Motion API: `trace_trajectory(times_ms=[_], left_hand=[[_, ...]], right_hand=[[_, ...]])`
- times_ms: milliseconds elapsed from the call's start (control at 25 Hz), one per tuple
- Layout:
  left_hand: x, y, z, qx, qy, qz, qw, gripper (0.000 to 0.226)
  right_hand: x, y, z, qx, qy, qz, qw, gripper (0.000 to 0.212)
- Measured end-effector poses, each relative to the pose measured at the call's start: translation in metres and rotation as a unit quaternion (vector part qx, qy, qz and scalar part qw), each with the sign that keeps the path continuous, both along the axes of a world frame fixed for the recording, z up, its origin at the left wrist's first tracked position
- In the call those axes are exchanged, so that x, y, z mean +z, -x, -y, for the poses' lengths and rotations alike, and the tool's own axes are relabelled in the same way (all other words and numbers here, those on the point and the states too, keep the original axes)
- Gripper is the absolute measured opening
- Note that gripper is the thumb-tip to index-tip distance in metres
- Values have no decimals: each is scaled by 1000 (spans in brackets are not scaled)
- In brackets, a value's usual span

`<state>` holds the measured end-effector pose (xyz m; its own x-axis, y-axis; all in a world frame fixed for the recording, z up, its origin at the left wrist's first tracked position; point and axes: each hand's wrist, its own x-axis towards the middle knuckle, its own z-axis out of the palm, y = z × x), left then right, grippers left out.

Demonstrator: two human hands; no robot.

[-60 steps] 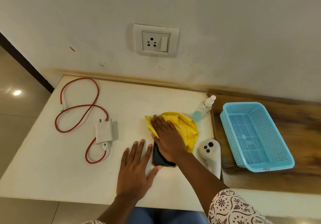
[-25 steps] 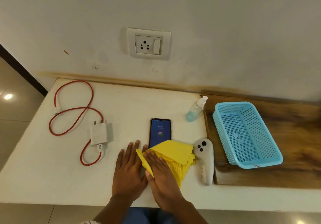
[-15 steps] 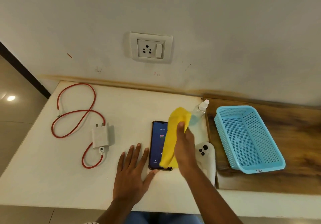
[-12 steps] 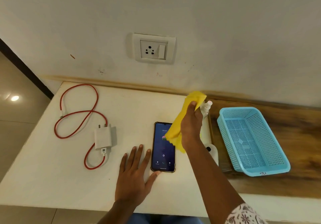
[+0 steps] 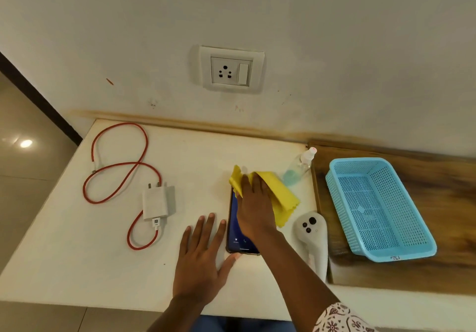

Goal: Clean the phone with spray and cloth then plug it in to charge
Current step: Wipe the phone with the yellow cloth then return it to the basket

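Under right hand [image 5: 253,209], yellow cloth [image 5: 279,193], apparently pressed onto phone [image 5: 235,231]

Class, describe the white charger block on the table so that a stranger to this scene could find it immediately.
Start at the wall socket and drop to the white table below it. On the table's left half, well left of both hands, lies the charger block, flat, prongs towards the wall. It alone is a white block with a red cable looping from it.
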<state>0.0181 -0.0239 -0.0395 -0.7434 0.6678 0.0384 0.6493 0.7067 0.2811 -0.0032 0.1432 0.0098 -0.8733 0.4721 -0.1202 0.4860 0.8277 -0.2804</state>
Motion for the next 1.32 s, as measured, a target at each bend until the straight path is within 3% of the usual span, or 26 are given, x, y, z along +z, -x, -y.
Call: trace_trajectory(times_ms=[160, 360, 760, 1040, 1320], left_hand=[[4, -1, -1, 1, 6, -4, 1000, 67], [4, 0, -1, -1, 12, -4, 1000, 65], [4, 2, -1, -15, 18, -7, 1000, 61], [6, 1, -1, -13, 31, 7, 999, 64], [8, 1, 0, -12, 43, 4, 999, 65]], right_hand=[[5, -10, 18, -22, -23, 8, 999, 66], [-4, -13, 22, -57, -21, -34, 998, 63], [-5, -11, 38, -122, -30, -21, 992, 90], [-12, -19, 34, -115, 1, -102, 988, 64], [-15, -22, 36, -76, -58, -70, 993, 68]])
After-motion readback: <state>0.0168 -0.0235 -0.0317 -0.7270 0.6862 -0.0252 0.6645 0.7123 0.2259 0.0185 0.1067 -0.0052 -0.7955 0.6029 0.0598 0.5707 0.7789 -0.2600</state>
